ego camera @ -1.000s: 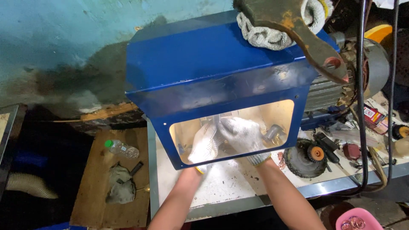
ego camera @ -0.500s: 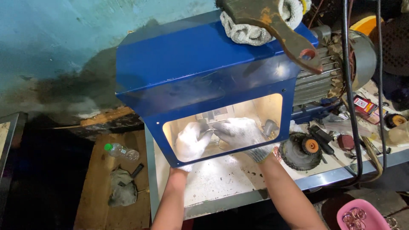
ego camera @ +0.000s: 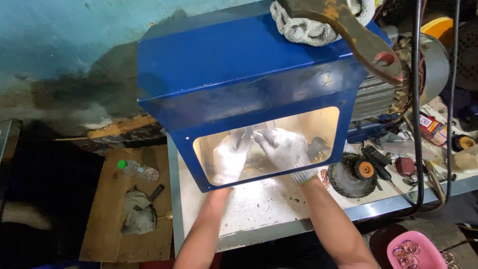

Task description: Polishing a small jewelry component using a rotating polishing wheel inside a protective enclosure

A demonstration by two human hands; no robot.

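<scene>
We see both hands inside a blue metal hood (ego camera: 239, 65) that sits on a pale, dust-strewn surface (ego camera: 249, 209); a lit window in the hood's front lets us look through at them. Each hand wears a white knitted glove. The left hand (ego camera: 230, 158) is curled around something at the middle of the lit space, and the right hand (ego camera: 284, 148) closes in from the other side, so that the two gloves nearly meet. Between them we make out a small shiny metal piece (ego camera: 255, 133), pinched by the fingertips of both hands, though we cannot tell its exact shape through the glare. Just right of the right hand, inside the hood, a dark round wheel (ego camera: 317, 148) shows.

On top of the hood lies a bundled white cloth (ego camera: 303, 29) with a large rusty wrench (ego camera: 358, 35) resting across it. Behind the hood's right side stands a ribbed electric motor (ego camera: 398, 84), and black cables (ego camera: 417, 99) hang down in front of it. On the surface to the right we see a dark abrasive wheel (ego camera: 348, 172) and small tools scattered about. A pink bowl (ego camera: 413, 254) holding metal rings sits low at the right. To the left, on a brown wooden board (ego camera: 119, 224), lie a clear plastic bottle (ego camera: 137, 169) with a green cap and a grey rag (ego camera: 137, 216).
</scene>
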